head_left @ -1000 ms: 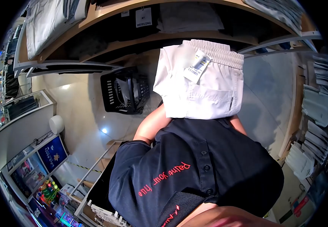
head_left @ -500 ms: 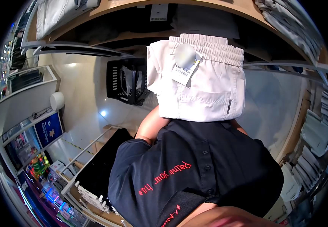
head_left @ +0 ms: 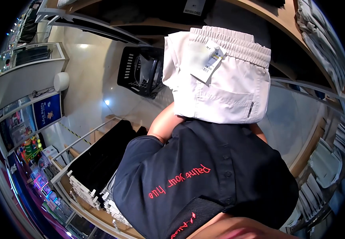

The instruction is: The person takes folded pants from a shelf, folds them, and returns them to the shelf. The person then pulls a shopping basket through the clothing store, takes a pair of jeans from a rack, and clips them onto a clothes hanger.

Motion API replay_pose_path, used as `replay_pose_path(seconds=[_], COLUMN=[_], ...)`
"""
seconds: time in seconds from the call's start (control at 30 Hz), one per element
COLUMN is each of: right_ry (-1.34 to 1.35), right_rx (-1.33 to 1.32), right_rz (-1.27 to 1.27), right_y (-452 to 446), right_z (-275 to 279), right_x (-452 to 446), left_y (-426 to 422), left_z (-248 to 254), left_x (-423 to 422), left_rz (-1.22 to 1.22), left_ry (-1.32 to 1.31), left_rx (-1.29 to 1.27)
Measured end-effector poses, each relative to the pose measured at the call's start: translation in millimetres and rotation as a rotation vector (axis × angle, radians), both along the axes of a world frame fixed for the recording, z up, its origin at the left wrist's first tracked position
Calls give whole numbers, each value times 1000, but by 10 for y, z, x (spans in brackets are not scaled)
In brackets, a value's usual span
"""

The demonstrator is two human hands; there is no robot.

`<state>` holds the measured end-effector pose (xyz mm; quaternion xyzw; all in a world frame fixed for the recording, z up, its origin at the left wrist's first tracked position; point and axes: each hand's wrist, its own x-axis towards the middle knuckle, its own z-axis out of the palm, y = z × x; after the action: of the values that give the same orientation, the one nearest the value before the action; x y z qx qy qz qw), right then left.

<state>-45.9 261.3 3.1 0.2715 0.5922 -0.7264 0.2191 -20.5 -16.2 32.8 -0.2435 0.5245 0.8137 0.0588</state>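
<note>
Folded off-white trousers [head_left: 224, 89] with a gathered elastic waistband and a back pocket lie flat in front of my chest. Paper tags [head_left: 207, 63] hang over them near the waistband, one with a barcode. My left forearm [head_left: 166, 121] reaches under the near left part of the fabric. On the other side, a sliver of my right arm [head_left: 258, 132] goes beneath it too. Both hands are hidden under the trousers, which they hold up from below; the fingers do not show.
Ahead is a wooden shelf [head_left: 148, 28] with dark and grey clothes. A black shopping basket [head_left: 134, 71] stands on the floor to the left. Black garments [head_left: 100, 149] hang on a rail behind left. Folded clothes [head_left: 325, 161] fill shelving at right.
My view has shifted, so shelf and basket sit higher and further right. The trousers appear slightly up and right, still held at my chest. The tags have swung, showing a blue-printed part.
</note>
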Motion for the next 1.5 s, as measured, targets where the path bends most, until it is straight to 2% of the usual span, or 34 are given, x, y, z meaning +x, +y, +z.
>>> replay_pose_path(seconds=[0.23, 0.37, 0.57, 0.67, 0.73, 0.77, 0.83, 0.97, 1.17, 1.23, 1.33, 1.4, 1.43, 1.47, 1.5], right_ry=[-7, -22, -95, 173, 327, 328, 547, 540, 622, 625, 629, 635, 617, 597, 598], right_rx=[-70, -180, -508, -877, -526, -527, -135, -243, -241, -253, -263, -259, -273, -286, -285], right_rz=[17, 25, 48, 319, 378, 375, 550, 376, 342, 338, 342, 348, 357, 367, 367], right_y=[-35, -118, -307, -149, -180, -221, -370, -474, -486, -501, -497, -497, -488, -483, -478], right_z=[287, 661, 1628, 1728, 1849, 1888, 2081, 2155, 2133, 2125, 2119, 2124, 2111, 2077, 2050], right_x=[-59, -212, -876, -1091, -1027, -1007, -954, -903, -927, -940, -937, -949, -957, -968, -976], left_y=[-3, -35, -68, -125, -192, -216, -263, -456, -799, -855, -796, -684, -647, -683, -692], left_z=[51, 61, 208, 350, 473, 503, 622, 906, 1274, 1351, 1516, 1617, 1641, 1517, 1473], left_x=[24, -8, -87, -170, -238, -268, -313, -372, -286, -240, -101, 1, 33, 97, 121], left_rz=[19, 44, 86, 109, 113, 115, 105, 55, -55, -78, 5, 114, 109, 111, 54], left_ry=[14, 41, 81, 133, 188, 212, 273, 408, 549, 573, 507, 349, 275, 198, 219], left_rx=[36, 86, 262, 443, 589, 661, 791, 1048, 1237, 1248, 1117, 613, 470, 458, 332])
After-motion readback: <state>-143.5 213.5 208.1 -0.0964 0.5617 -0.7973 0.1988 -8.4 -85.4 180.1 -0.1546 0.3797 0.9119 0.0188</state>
